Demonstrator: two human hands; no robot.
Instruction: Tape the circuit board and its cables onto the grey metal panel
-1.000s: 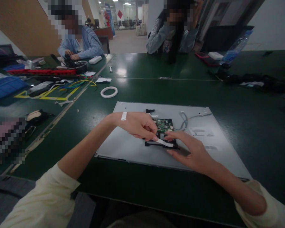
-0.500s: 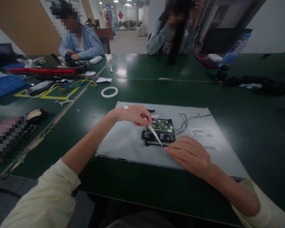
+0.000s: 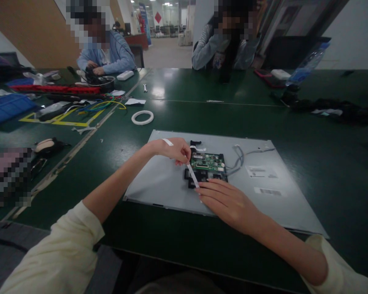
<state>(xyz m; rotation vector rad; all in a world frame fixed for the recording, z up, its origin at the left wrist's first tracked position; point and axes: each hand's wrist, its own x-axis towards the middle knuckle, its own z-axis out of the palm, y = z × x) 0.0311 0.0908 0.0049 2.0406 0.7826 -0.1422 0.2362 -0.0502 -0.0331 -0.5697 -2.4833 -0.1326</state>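
A short strip of white tape [image 3: 192, 174] is stretched between my two hands. My left hand [image 3: 175, 150] pinches its upper end, and another white tape piece [image 3: 168, 142] is stuck on the back of that hand. My right hand [image 3: 230, 202] has its fingertips on the lower end, low over the panel. Beneath the strip is a black bracket [image 3: 191, 183] with a green circuit board [image 3: 209, 161], on a large flat grey panel [image 3: 159, 183]. One more bit of white tape [image 3: 199, 149] lies at the bracket's top. Grey cables [image 3: 241, 157] run from the board to the right.
A white tape roll [image 3: 142, 117] lies beyond the panel on the green table [image 3: 184, 118]. Wires, a blue bin [image 3: 9, 108] and a small wrench [image 3: 145, 87] are farther left. Two people [image 3: 107, 53] sit across the table. A plastic bottle [image 3: 313, 61] stands far right.
My right hand has moved left and flattened toward the panel, bringing the tape's lower end over the bracket's left part. My left hand has shifted slightly left. The camera view has moved a little.
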